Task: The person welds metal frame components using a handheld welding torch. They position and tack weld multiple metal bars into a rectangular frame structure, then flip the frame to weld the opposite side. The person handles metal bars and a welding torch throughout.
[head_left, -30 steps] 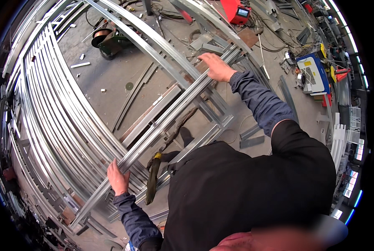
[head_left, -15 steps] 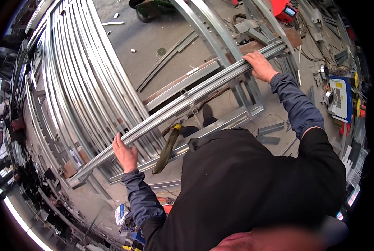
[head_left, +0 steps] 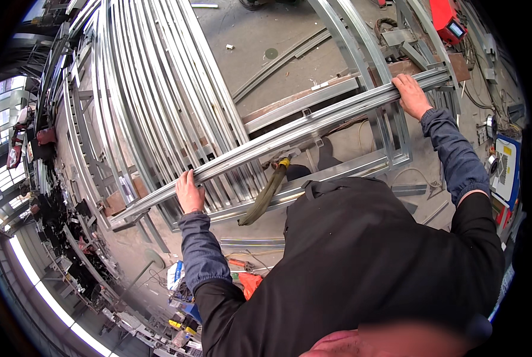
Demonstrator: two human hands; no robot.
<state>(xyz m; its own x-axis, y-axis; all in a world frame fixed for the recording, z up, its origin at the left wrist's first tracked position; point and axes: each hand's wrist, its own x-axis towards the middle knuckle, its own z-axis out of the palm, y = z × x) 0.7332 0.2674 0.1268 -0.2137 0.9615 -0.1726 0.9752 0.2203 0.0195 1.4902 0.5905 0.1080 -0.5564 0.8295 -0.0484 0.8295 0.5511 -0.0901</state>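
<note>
Head: LH (head_left: pixel 190 193), RH (head_left: pixel 413 97) wide-set, prob. round rails (head_left: pixel 289 133)

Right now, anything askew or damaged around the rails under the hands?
No clear damage or spill. On the floor beyond the long metal rails, thin metal strips and a small white scrap look stray: they lie apart from the neatly lined-up silver bars.

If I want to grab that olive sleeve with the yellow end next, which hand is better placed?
Probably your left hand: it looks nearer the olive sleeve. Your right hand is farther off along the metal rails. Both touch the rails, so either must leave them.
</note>
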